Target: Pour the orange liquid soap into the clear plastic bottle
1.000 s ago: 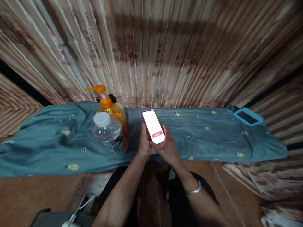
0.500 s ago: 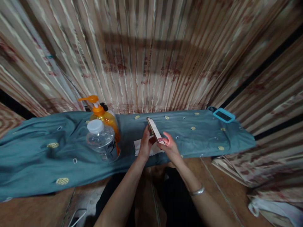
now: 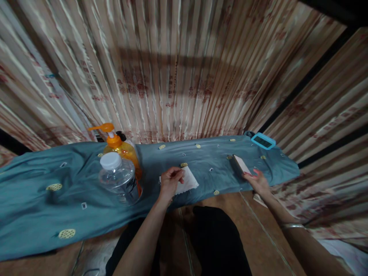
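Note:
My right hand [image 3: 258, 181] holds a phone [image 3: 240, 165] out to the right, low over the teal cloth [image 3: 43, 180] near its right end. My left hand [image 3: 169, 181] pinches the edge of a small white cloth [image 3: 188, 181] that lies on the teal cloth in front of me. A silver bangle sits on my right wrist.
An orange pump bottle [image 3: 122, 149] and a clear water bottle with a white cap [image 3: 117, 178] stand to the left of my left hand. A blue-framed device [image 3: 262, 140] lies at the far right end. Striped curtain [image 3: 178, 69] hangs right behind the covered surface.
Both hands held the phone in front of me; now the right hand alone has carried it to the right, and the left hand has dropped onto the white cloth.

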A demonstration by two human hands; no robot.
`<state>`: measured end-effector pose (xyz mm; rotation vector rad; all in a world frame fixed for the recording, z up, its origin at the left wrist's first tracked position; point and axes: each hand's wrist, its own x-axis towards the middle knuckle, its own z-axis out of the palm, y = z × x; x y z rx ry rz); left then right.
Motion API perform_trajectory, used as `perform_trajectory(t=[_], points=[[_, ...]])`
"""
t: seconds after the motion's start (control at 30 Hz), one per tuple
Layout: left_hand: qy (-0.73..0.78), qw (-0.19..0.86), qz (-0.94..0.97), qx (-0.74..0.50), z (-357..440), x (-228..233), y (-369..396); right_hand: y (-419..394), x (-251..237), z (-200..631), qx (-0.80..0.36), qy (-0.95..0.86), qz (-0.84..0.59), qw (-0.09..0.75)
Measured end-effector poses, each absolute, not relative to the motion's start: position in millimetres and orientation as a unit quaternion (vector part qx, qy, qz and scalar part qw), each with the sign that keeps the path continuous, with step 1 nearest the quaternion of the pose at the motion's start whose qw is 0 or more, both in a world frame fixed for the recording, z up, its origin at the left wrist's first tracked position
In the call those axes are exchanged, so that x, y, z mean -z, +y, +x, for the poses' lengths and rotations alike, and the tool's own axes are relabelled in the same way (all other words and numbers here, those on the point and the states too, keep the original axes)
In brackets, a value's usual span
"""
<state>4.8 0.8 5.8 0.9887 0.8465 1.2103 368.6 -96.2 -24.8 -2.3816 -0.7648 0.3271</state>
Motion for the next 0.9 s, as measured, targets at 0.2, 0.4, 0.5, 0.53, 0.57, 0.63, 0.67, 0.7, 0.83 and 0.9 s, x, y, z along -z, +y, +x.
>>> perform_trajectory(t=[0.2,0.4,0.5,0.53,0.57,0.63,0.67,0.7,0.83,0.9], points=[[0.381,0.636,0.440,-0.506,7,-7,-2,-91,18,405,-0.113,-0.253,-0.942,0.189],[0.374,0.652,0.437,-0.494,11,-5,-4,-83,30,427,-0.105,-0.245,-0.950,0.162],[0.369,0.657,0.437,-0.490,9,-6,-5,-79,36,440,-0.096,-0.238,-0.954,0.156],[0.367,0.661,0.436,-0.487,9,-6,-5,-78,37,444,-0.094,-0.236,-0.955,0.155],[0.366,0.663,0.435,-0.487,8,-6,-5,-76,38,448,-0.093,-0.235,-0.955,0.154],[0.365,0.665,0.432,-0.488,7,-7,-5,-74,39,453,-0.093,-0.230,-0.957,0.152],[0.365,0.665,0.430,-0.490,7,-7,-5,-74,39,455,-0.094,-0.229,-0.957,0.152],[0.366,0.665,0.428,-0.490,7,-7,-5,-72,38,456,-0.096,-0.229,-0.956,0.153],[0.372,0.666,0.428,-0.485,7,-6,-6,-67,36,462,-0.098,-0.220,-0.957,0.161],[0.376,0.663,0.433,-0.481,6,-5,-7,-65,36,466,-0.097,-0.210,-0.959,0.165]])
